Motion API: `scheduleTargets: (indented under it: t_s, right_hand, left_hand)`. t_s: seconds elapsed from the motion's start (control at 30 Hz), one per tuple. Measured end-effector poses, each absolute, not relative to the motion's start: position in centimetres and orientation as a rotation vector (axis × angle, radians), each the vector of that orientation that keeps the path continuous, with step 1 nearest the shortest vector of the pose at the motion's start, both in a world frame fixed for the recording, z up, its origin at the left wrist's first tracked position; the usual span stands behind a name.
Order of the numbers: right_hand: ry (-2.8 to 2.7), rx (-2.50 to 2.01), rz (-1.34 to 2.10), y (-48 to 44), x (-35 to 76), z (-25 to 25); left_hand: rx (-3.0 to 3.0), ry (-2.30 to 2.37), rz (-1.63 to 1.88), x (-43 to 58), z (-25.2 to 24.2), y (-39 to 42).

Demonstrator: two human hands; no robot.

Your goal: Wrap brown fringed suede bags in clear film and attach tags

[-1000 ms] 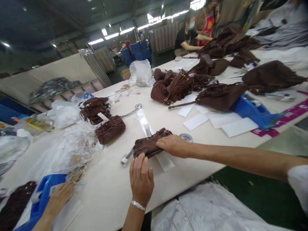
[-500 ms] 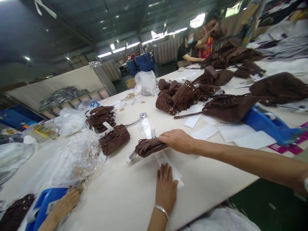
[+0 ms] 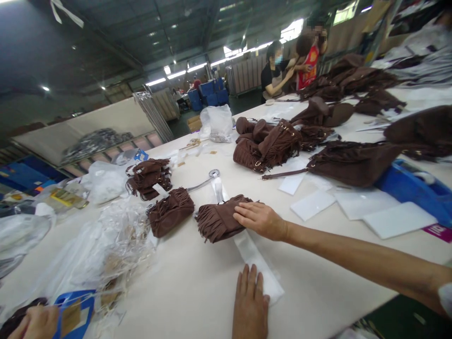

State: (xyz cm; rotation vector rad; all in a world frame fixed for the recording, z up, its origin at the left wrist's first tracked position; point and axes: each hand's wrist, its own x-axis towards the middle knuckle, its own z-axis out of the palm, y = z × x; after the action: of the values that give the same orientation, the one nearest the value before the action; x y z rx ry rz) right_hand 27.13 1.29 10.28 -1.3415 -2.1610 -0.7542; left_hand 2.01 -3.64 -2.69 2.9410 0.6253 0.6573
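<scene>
My right hand (image 3: 261, 219) rests with its fingers stretched over a small brown fringed bag (image 3: 221, 217) on the table; its thumb is hidden. Beneath that bag a long whitish translucent strip (image 3: 259, 266) runs toward me, and a clear piece (image 3: 219, 189) shows on the far side. My left hand (image 3: 250, 301) lies flat on the table, fingers extended, against the near end of the strip. Just left sits another brown fringed bag (image 3: 171, 212), with more brown fringed bags (image 3: 150, 178) behind it.
Brown fringed bags (image 3: 268, 146) crowd the right, near white sheets (image 3: 312, 205) and a blue tape dispenser (image 3: 416, 188). Clear plastic bags (image 3: 95, 240) heap on the left. A co-worker's hand (image 3: 38, 321) is beside a blue holder (image 3: 79, 310). Two people stand at the far end.
The bag under my right hand has gone from tilted and gripped to lying flat with its fringe spread. My left hand has slid nearer me. The co-worker's hand has moved lower left.
</scene>
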Motion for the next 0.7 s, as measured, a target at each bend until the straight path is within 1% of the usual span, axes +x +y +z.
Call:
scheduleTargets:
  t_s: [0.27,0.37,0.57,0.7]
  right_hand:
    - [-2.146,-1.335,-0.823,2.6,27.4,11.4]
    - [-2.195,-1.307,-0.793,2.1,27.2,9.2]
    - [-2.383,-1.265,-0.718,-1.1,26.6,2.0]
    - [-2.442,-1.297,-0.629,-2.2,26.6,0.6]
  left_hand:
    - [2.939,0.64,0.691,2.8,-3.8,-4.6]
    - [2.927,0.658,0.685,3.0,-3.8,-5.1]
    - [2.927,0.676,0.686,2.9,-3.7,-5.5]
    - [2.901,0.695,0.653,2.6,-2.9,-5.8]
